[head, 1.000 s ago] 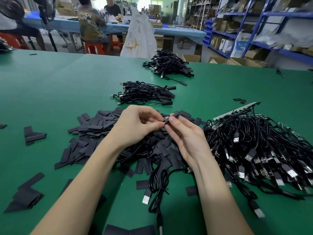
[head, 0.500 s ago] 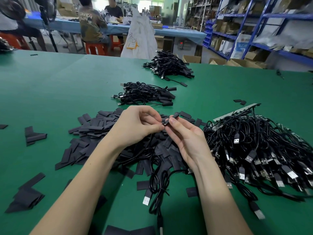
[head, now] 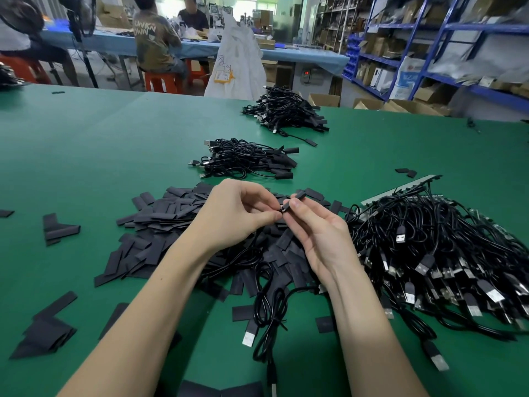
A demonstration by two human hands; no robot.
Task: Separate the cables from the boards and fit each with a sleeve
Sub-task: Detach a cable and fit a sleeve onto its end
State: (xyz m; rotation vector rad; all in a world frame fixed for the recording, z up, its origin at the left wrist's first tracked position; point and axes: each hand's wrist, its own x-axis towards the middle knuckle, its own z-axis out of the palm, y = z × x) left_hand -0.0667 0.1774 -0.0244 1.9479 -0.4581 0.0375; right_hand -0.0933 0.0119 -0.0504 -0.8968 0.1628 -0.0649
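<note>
Little change since a second ago: my left hand [head: 237, 216] pinches the cable [head: 269, 308] end, right hand [head: 320, 233] pinches the sleeve [head: 296, 196], held above the table [head: 114, 144]. Sleeve apparently only partly on.

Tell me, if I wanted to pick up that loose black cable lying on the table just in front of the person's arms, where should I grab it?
Probably by the black plug housing behind the silver USB tip, pinched from above across its flat sides. It lies flat on the green table, clear of the cable's loops, and looks rigid, whereas the thin cord would likely slip and drag its loops along.
</note>
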